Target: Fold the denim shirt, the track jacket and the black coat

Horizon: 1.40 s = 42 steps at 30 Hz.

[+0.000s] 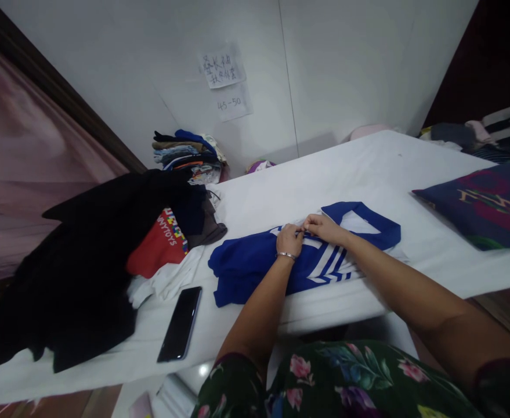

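A blue and white jacket [255, 261] lies folded lengthwise on the white-covered table, its blue collar [387, 228] to the right. Both hands meet over its upper middle. My left hand [290, 239], with a silver bracelet at the wrist, has its fingers closed at the jacket's front. Touching it from the right is my right hand [322, 227], thumb and fingers pinched together at the same spot. Whatever small part lies between the fingertips is too small to make out; the jacket's cloth is right under them.
Black garments [76, 278], a red cloth piece [161, 247] and white cloth lie heaped on the left. A phone [180, 325] rests near the front edge. Folded clothes [189, 154] are stacked at the back left. A dark patterned cloth [485, 203] lies at the right.
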Available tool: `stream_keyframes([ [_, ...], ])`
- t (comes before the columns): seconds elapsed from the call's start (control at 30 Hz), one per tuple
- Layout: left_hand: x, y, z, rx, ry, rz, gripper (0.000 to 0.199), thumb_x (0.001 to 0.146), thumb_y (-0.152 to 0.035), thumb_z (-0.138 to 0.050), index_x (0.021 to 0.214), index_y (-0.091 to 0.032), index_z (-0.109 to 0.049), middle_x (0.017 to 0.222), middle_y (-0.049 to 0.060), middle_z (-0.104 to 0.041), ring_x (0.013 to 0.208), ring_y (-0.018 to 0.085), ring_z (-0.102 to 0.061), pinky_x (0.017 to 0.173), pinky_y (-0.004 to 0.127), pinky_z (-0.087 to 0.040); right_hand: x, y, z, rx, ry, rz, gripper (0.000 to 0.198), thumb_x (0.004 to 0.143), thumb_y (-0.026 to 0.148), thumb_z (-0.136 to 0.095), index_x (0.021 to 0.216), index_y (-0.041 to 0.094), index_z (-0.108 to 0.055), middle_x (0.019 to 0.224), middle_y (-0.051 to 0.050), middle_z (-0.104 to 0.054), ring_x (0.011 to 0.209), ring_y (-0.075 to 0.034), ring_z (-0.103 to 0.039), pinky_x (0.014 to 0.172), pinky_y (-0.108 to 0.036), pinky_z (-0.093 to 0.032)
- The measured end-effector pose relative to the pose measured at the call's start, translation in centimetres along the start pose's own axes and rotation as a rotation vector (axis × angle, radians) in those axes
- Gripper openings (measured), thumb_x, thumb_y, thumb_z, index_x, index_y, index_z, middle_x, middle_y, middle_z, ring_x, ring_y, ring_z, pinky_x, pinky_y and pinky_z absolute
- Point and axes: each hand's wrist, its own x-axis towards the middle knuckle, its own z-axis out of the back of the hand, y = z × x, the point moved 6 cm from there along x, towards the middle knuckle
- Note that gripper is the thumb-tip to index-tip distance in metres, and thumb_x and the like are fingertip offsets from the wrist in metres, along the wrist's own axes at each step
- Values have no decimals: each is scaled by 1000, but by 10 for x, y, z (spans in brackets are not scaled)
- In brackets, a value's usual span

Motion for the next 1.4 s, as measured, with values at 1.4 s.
stream_keyframes([
  [1.4, 2, 1, -3, 90, 32, 30, 17, 87, -27, -54, 87, -23, -71, 96, 3, -65, 93, 16, -57, 82, 26, -43, 10, 22, 5, -726, -5, -87, 11, 67, 17, -63, 77, 19, -67, 79, -5, -69, 80, -19, -61, 72, -26, -42],
])
